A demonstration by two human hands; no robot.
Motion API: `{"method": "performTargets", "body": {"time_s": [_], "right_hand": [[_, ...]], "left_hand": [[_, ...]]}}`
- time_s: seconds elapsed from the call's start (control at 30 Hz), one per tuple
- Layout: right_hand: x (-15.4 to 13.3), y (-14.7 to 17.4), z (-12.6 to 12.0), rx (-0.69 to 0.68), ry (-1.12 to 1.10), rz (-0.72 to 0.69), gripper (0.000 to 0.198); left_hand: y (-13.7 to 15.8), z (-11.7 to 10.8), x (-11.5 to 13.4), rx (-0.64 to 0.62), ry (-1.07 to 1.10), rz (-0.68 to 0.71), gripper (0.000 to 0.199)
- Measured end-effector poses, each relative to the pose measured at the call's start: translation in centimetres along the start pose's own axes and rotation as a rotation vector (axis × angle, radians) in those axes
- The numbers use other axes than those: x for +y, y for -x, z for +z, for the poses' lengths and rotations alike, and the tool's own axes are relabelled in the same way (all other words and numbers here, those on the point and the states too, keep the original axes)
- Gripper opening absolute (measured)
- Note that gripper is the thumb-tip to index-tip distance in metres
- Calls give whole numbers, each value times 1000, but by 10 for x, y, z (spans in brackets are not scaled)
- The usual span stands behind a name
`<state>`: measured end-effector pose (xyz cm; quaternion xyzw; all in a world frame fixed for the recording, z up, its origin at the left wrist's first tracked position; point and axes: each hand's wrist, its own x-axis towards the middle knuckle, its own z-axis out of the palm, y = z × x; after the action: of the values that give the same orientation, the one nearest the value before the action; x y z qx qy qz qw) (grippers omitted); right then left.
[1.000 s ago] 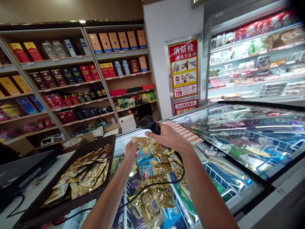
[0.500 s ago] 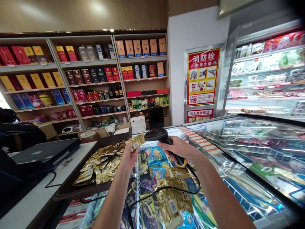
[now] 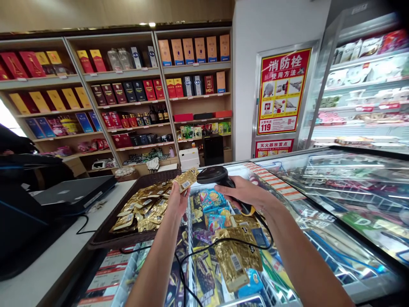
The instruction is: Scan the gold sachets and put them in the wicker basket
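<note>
My left hand (image 3: 177, 199) pinches a small gold foil packet (image 3: 186, 181), its barcode side turned up. Wrapped round the handle of a black barcode scanner (image 3: 213, 174) is my right hand (image 3: 244, 192). The scanner's head points left, close beside the packet's right end. From the handle a black cable (image 3: 223, 240) loops down and across. To the left, a dark brown woven basket (image 3: 99, 242) holds many more gold packets (image 3: 143, 208). Several other gold packets (image 3: 235, 261) lie below the scanner, on top of the freezer.
A chest freezer with glass lids (image 3: 319, 200) fills the right side, with wire baskets and colourful packs inside. A counter (image 3: 68, 251) with a dark flat device (image 3: 92, 192) stands at left. Shelves of boxes (image 3: 134, 91) line the back wall.
The view has shifted slightly, so the shelves sit higher and further right. My hands keep the packet and scanner close together, almost unmoved.
</note>
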<state>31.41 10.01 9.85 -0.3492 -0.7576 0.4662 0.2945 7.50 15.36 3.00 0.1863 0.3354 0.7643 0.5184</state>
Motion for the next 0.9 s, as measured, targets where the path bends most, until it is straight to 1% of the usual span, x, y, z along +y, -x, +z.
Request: {"method": "performTargets", "body": {"time_s": [0.13,0.23,0.33,0.4,0.43,0.5,0.57,0.63,0.7,0.77,0.83,0.87,0.9], "right_hand": [[-1,1,0,18,8,6,50],[-2,3,-1,24,-17,-9,49],[-1,4,-3,34,-39,1,48],[0,4,-5,48,-40,11,48],[0,5,-6,57,-42,13,48],[0,6,-9,83,-52,10,47],[-1,8,-14,103,-45,8,46],[-2,11,-20,138,-10,17,46],[-3,14,-27,183,48,23,45],[-3,17,-35,238,105,27,43],[-1,19,-42,290,144,37,40],[0,20,-45,314,155,46,39],[1,20,-48,335,162,53,39]], "left_hand": [[-1,0,-2,28,26,-28,23],[-6,-2,2,134,103,-72,21],[-12,-7,15,254,183,-67,22],[-14,-12,26,278,199,-43,24],[-14,-14,31,269,197,-46,27],[-14,-17,39,226,185,-92,42],[-12,-15,41,145,183,-170,57],[-8,-10,35,52,171,-237,62],[-4,-2,22,-26,123,-260,52],[2,6,3,-97,26,-233,34],[8,12,-21,-175,-116,-190,19],[9,14,-35,-226,-208,-181,17],[10,17,-49,-283,-317,-177,18]]}}
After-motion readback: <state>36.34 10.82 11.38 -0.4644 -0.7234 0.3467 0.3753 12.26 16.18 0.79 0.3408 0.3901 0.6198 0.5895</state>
